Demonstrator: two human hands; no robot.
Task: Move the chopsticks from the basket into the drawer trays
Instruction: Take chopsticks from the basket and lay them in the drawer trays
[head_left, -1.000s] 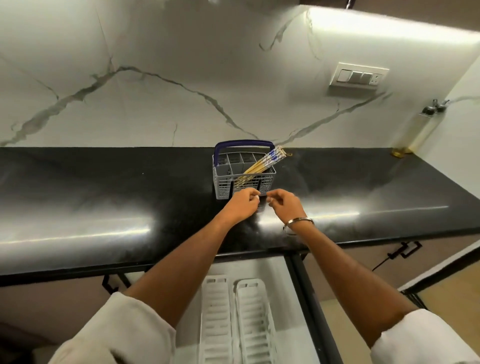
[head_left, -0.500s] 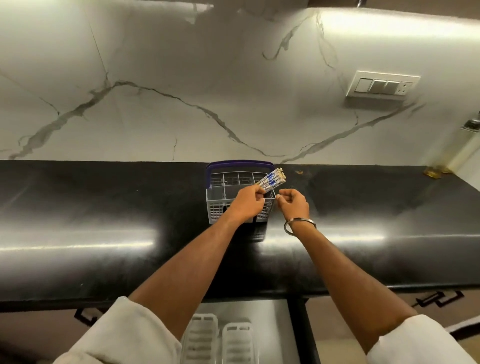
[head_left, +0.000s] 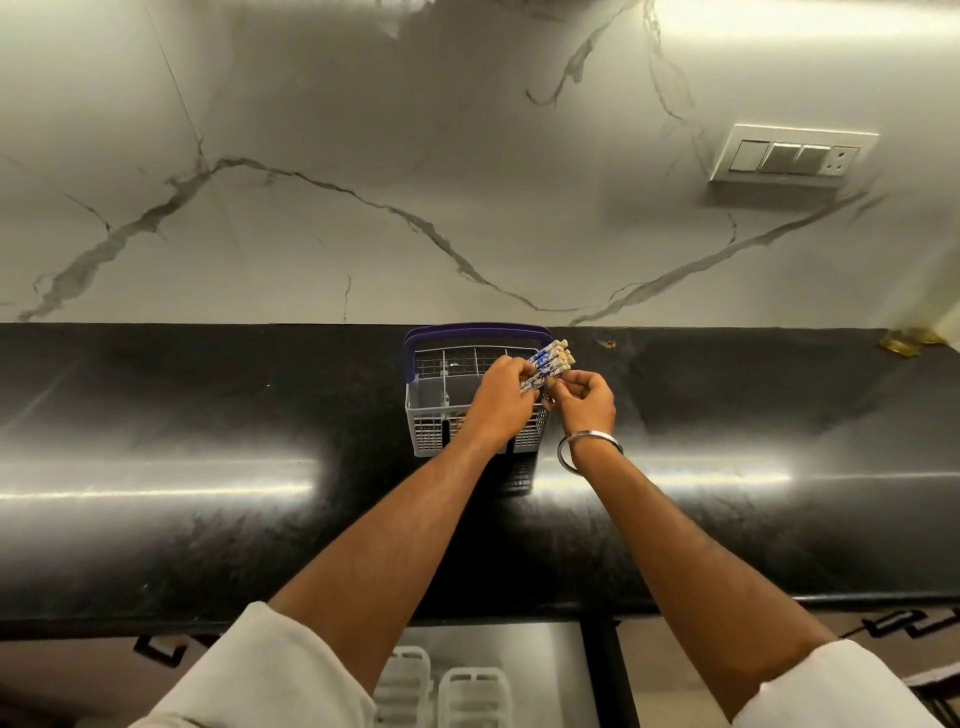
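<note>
Left hand (head_left: 501, 402) gripping chopsticks (head_left: 545, 364) bundle above basket (head_left: 423, 410) at frame centre on black table (head_left: 208, 415), right hand (head_left: 584, 400) fingers pinching the bundle, drawer trays (head_left: 447, 691) at bottom centre.

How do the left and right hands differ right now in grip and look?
The left hand wraps the chopsticks as a bundle, while the right hand only pinches at the bundle's side with its fingertips. The right wrist carries a metal bangle; the left wrist is bare. The left hand sits over the basket; the right hand is at its right edge. Both touch the chopsticks above the black counter.
</note>
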